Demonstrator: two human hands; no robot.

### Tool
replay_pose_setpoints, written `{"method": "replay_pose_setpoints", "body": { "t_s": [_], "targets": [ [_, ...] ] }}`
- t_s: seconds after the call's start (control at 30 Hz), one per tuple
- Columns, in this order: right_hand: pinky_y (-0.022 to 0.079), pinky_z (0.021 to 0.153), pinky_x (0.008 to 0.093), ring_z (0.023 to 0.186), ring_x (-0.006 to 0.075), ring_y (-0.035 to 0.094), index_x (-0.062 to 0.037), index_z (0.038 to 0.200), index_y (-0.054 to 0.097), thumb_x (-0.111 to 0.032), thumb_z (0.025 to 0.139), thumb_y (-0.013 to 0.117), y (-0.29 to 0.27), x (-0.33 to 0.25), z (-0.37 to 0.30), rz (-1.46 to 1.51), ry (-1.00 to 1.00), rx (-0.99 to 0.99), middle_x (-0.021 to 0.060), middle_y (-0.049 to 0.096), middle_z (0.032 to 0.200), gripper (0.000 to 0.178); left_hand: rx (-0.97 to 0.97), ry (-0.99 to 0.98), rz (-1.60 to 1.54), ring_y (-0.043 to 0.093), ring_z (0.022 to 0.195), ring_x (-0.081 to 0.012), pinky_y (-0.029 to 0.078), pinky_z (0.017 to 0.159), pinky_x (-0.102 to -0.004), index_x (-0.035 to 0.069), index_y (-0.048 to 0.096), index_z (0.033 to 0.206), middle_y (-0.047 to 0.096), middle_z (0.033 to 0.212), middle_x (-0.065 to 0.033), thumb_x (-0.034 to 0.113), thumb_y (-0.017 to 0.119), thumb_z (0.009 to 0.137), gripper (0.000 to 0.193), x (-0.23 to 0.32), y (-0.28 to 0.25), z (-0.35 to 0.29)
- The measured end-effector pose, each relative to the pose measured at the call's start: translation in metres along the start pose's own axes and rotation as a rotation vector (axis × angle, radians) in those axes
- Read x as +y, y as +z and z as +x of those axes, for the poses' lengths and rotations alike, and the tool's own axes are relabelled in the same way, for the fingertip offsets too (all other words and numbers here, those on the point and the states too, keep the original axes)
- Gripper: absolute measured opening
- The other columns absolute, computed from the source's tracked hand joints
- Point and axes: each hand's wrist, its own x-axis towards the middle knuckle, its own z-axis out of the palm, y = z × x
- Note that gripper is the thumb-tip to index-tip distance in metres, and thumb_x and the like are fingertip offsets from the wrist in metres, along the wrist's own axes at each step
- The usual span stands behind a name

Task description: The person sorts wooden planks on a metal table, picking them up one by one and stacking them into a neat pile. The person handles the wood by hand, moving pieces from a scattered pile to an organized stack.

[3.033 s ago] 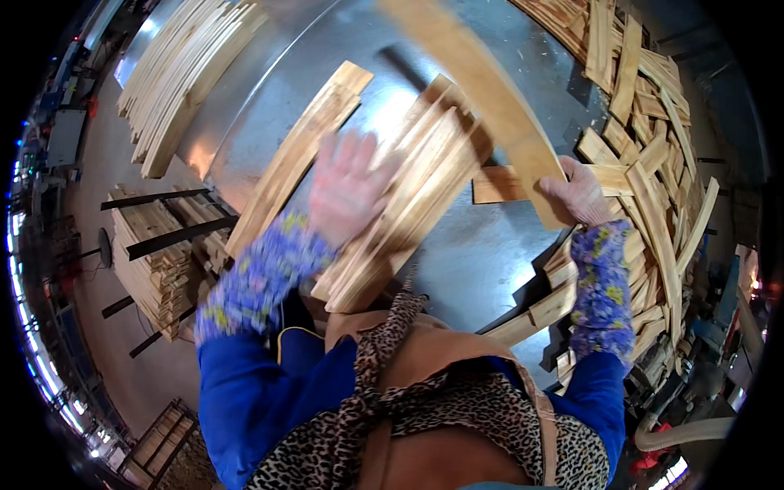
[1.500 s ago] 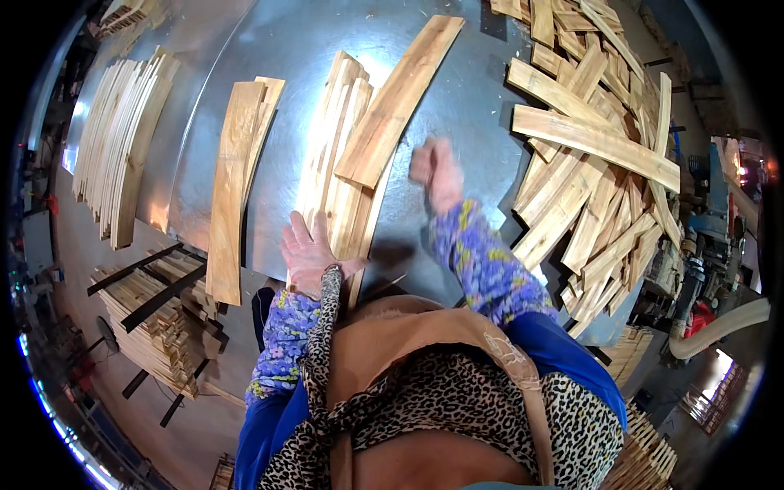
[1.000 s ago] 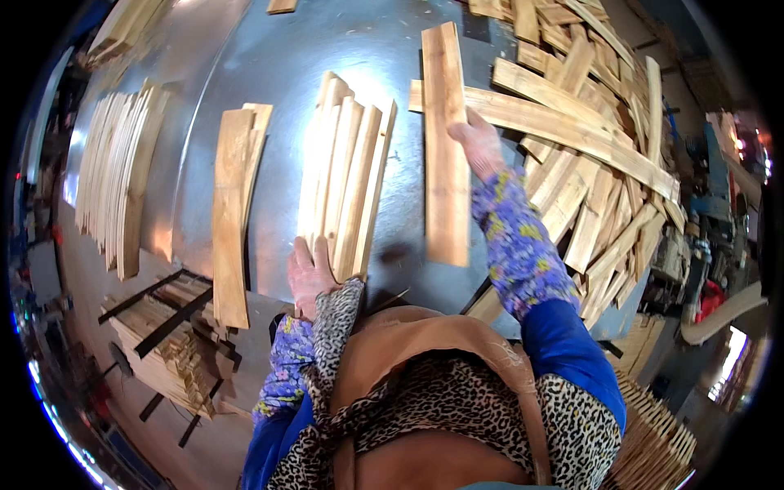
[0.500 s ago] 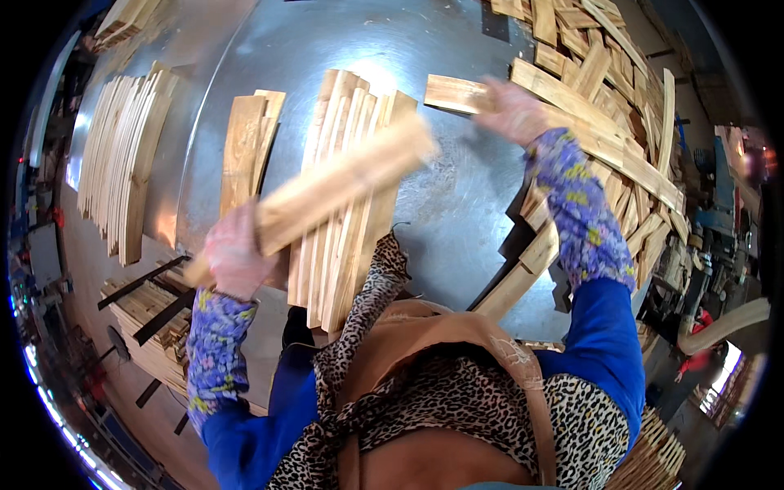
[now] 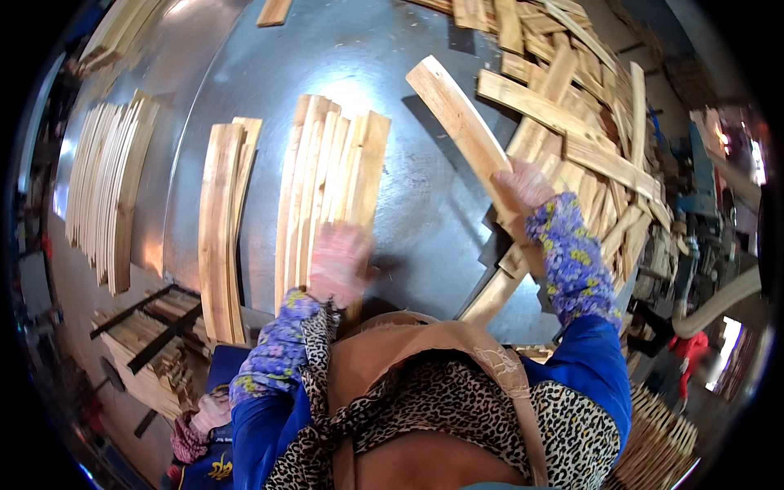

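Note:
My left hand point(image 5: 341, 263), in a pale pinkish glove, is over the near part of a row of long wooden boards point(image 5: 306, 175) standing side by side on the metal table. Its fingers are blurred and partly hidden, and no raised board shows in it. My right hand point(image 5: 527, 188), gloved alike, grips a long wooden board point(image 5: 459, 110) near its lower part. That board slants up and to the left, its far end over the bare metal. Beside the row, to the left, lies a pair of boards point(image 5: 219, 220).
A heap of loose boards point(image 5: 563, 106) covers the right side of the metal table point(image 5: 416, 204). Another row of boards point(image 5: 110, 192) is at far left. Below it, more wood point(image 5: 143, 359) lies by dark bars. A co-worker's gloved hand point(image 5: 214, 408) shows at lower left; a person in red point(image 5: 692, 355) is at right.
My left hand has moved right to the row, and the board it held is no longer raised in it. My right hand has lowered, and a board now tilts upward in its grip.

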Motion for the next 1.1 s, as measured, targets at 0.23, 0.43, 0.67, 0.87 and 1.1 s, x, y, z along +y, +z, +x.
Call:
{"method": "replay_pose_setpoints", "body": {
  "t_s": [0.23,0.43,0.67,0.87,1.1],
  "targets": [
    [0.052,0.109,0.0409,0.122,0.0328,0.072,0.0022,0.143,0.069,-0.042,0.101,0.071,0.044,0.186,-0.124,0.540,0.021,0.418,0.0232,0.078,0.129,0.061,-0.572,0.352,0.135,0.075,0.090,-0.0410,0.056,0.097,-0.0506,0.007,0.080,0.106,0.079,0.091,-0.0224,0.041,0.060,0.097,0.040,0.011,0.083,0.020],
    [0.052,0.109,0.0384,0.120,0.0321,0.073,0.0004,0.142,0.070,-0.040,0.102,0.071,0.009,0.369,-0.340,0.332,0.546,1.173,0.0231,0.078,0.128,0.057,-0.750,0.000,0.388,0.078,0.103,-0.0434,0.061,0.091,-0.0500,0.008,0.081,0.111,0.079,0.107,-0.0245,0.050,0.059,0.099,0.049,0.092,0.094,0.037],
    [0.055,0.107,0.0425,0.122,0.0360,0.070,0.0000,0.138,0.068,-0.028,0.103,0.072,0.111,0.571,-0.546,0.563,1.184,1.360,0.0218,0.072,0.137,0.045,-0.379,0.222,-0.045,0.070,0.118,-0.0372,0.053,0.105,-0.0449,-0.007,0.062,0.130,0.073,0.124,-0.0241,0.038,0.063,0.109,0.050,0.066,0.216,0.096],
    [0.058,0.112,0.0467,0.128,0.0441,0.068,-0.0045,0.130,0.072,-0.018,0.099,0.076,0.166,0.677,-0.518,0.067,1.310,0.825,0.0293,0.065,0.143,0.035,-0.267,-0.336,-0.474,0.058,0.138,-0.0418,0.044,0.121,-0.0438,-0.011,0.031,0.165,0.054,0.156,-0.0320,0.037,0.073,0.103,0.090,0.286,0.274,0.140],
    [0.054,0.111,0.0523,0.132,0.0477,0.063,0.0015,0.127,0.063,-0.010,0.110,0.043,0.111,0.749,-0.430,0.452,1.095,1.124,0.0315,0.063,0.136,0.028,-0.169,-0.381,-0.729,0.068,0.121,-0.0312,0.058,0.103,-0.0419,-0.011,0.035,0.161,0.061,0.148,-0.0266,0.020,0.085,0.093,0.090,0.331,0.305,0.161]
  ]
}}
